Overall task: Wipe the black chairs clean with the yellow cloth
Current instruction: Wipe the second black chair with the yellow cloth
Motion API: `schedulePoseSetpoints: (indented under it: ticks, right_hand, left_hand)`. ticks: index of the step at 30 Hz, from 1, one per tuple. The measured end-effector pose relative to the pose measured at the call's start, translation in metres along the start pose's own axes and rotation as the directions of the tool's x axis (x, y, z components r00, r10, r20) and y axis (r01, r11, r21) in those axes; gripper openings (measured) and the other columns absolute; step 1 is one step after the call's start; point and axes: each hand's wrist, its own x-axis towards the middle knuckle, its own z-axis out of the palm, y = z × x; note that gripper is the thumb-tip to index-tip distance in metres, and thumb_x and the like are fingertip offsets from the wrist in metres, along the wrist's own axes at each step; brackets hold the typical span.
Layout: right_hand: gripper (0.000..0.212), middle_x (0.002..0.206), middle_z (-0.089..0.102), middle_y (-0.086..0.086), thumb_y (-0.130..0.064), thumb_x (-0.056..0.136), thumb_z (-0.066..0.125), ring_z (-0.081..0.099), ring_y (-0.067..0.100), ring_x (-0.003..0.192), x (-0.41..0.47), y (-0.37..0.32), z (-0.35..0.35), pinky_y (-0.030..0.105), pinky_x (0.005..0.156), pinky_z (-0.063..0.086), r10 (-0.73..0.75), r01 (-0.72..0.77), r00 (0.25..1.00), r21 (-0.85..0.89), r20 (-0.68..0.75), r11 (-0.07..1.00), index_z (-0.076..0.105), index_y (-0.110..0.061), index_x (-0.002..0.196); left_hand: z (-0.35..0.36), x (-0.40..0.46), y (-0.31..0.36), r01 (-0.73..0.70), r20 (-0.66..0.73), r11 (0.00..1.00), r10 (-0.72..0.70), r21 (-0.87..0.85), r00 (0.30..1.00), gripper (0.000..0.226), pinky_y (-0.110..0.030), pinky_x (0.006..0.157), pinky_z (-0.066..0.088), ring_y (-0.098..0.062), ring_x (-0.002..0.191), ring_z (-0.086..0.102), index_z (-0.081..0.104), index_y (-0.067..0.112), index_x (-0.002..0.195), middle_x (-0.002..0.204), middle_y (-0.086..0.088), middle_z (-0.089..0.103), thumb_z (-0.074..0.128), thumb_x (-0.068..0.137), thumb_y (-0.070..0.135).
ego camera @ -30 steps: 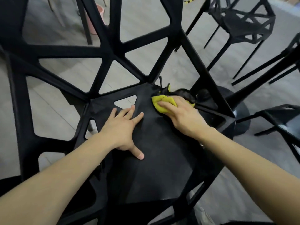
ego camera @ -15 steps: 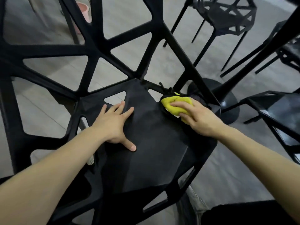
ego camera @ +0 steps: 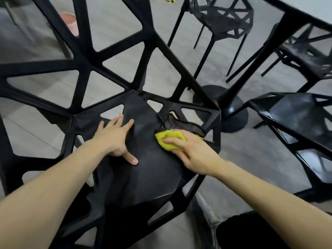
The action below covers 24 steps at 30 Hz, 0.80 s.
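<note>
Yellow cloth (ego camera: pixel 168 141) (bunched) under right hand (ego camera: pixel 194 153)

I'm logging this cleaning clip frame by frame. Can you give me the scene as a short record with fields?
chair being wiped: black chair, seat facing up
left hand: flat on the seat, fingers spread
right hand: presses the yellow cloth on the seat's far right part
other chairs: one behind, one at right
table base: on the floor
</note>
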Motion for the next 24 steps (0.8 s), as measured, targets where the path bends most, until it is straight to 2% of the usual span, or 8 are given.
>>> schedulePoseSetpoints:
  ticks: [4, 6, 9, 11, 15, 18, 22, 24]
  right_hand:
    - [0.045, 0.163, 0.044, 0.004, -0.022, 0.105, 0.06, 0.027, 0.02, 0.16, -0.052, 0.03, -0.022, 0.038, 0.131, 0.023, -0.006, 0.005, 1.0, -0.117, -0.008, 0.993, 0.06, -0.033, 0.148]
    - [0.049, 0.163, 0.044, 0.01, -0.008, 0.102, 0.062, 0.025, 0.03, 0.161, -0.035, 0.066, -0.032, 0.054, 0.128, 0.027, 0.125, -0.158, 0.974, -0.171, -0.188, 0.973, 0.062, -0.028, 0.147]
    - [0.043, 0.161, 0.047, 0.011, -0.014, 0.102, 0.065, 0.029, 0.031, 0.159, -0.016, 0.055, -0.014, 0.057, 0.126, 0.028, 0.379, -0.416, 0.837, -0.007, -0.395, 0.909, 0.065, -0.028, 0.143]
    - [0.037, 0.155, 0.053, 0.009, -0.025, 0.101, 0.065, 0.041, 0.029, 0.152, -0.022, -0.003, 0.012, 0.054, 0.123, 0.033, 0.344, -0.349, 0.881, 0.045, -0.325, 0.936, 0.07, -0.029, 0.137]
    - [0.049, 0.151, 0.057, -0.002, -0.035, 0.105, 0.059, 0.048, 0.018, 0.144, -0.034, -0.069, 0.013, 0.035, 0.121, 0.037, -0.079, 0.077, 0.997, 0.102, 0.011, 0.992, 0.053, -0.034, 0.154]
    - [0.064, 0.154, 0.056, -0.001, -0.032, 0.102, 0.062, 0.042, 0.021, 0.151, -0.009, -0.04, 0.005, 0.038, 0.126, 0.032, -0.037, 0.036, 0.997, 0.013, 0.063, 0.999, 0.039, -0.033, 0.162]
    - [0.05, 0.158, 0.052, 0.003, -0.036, 0.106, 0.057, 0.035, 0.024, 0.155, 0.036, -0.006, 0.015, 0.043, 0.128, 0.028, 0.332, -0.331, 0.937, 0.028, -0.109, 0.943, 0.049, -0.033, 0.156]
    - [0.04, 0.155, 0.056, -0.005, -0.04, 0.109, 0.055, 0.046, 0.022, 0.147, 0.044, -0.057, 0.041, 0.043, 0.124, 0.035, 0.223, -0.215, 0.971, 0.103, -0.08, 0.971, 0.06, -0.032, 0.147]
  left_hand:
    - [-0.001, 0.003, 0.006, 0.028, 0.013, 1.0, -0.028, 0.008, 1.0, 0.176, -0.06, 0.134, 0.003, -0.024, 0.166, -0.018, -0.017, 0.036, 0.17, 0.178, -0.007, -0.024, 0.091, 0.04, 0.085]
    - [0.0, 0.0, 0.011, 0.041, 0.005, 0.999, -0.041, 0.002, 0.999, 0.173, -0.06, 0.134, 0.009, -0.026, 0.167, -0.015, -0.012, 0.037, 0.171, 0.179, -0.008, -0.021, 0.093, 0.042, 0.082]
    - [0.0, -0.005, 0.013, 0.024, -0.027, 0.999, -0.024, -0.024, 0.999, 0.165, -0.056, 0.133, 0.019, -0.026, 0.168, -0.005, -0.001, 0.041, 0.172, 0.181, -0.006, -0.012, 0.094, 0.043, 0.081]
    - [0.001, -0.008, 0.012, 0.039, -0.059, 0.998, -0.042, -0.047, 0.997, 0.162, -0.055, 0.132, 0.024, -0.025, 0.168, 0.001, 0.005, 0.043, 0.171, 0.181, -0.002, -0.007, 0.095, 0.042, 0.081]
    - [0.006, -0.018, 0.006, 0.02, -0.137, 0.996, -0.031, -0.083, 0.99, 0.152, -0.052, 0.126, 0.036, -0.024, 0.165, 0.017, 0.021, 0.039, 0.17, 0.181, 0.002, 0.01, 0.092, 0.044, 0.084]
    - [0.012, -0.04, 0.0, -0.017, -0.182, 0.999, 0.011, -0.031, 0.983, 0.121, -0.049, 0.119, 0.045, -0.023, 0.157, 0.036, 0.038, 0.034, 0.164, 0.17, 0.004, 0.036, 0.085, 0.063, 0.083]
    - [0.014, -0.074, -0.026, -0.059, -0.271, 0.993, 0.084, 0.098, 0.959, 0.059, -0.044, 0.096, 0.056, -0.023, 0.125, 0.063, 0.059, 0.034, 0.138, 0.13, 0.006, 0.067, 0.073, 0.09, 0.064]
    - [0.011, -0.09, -0.048, -0.038, -0.336, 0.982, 0.1, 0.186, 0.936, 0.044, -0.043, 0.093, 0.058, -0.025, 0.118, 0.066, 0.063, 0.032, 0.132, 0.12, 0.005, 0.071, 0.066, 0.096, 0.057]
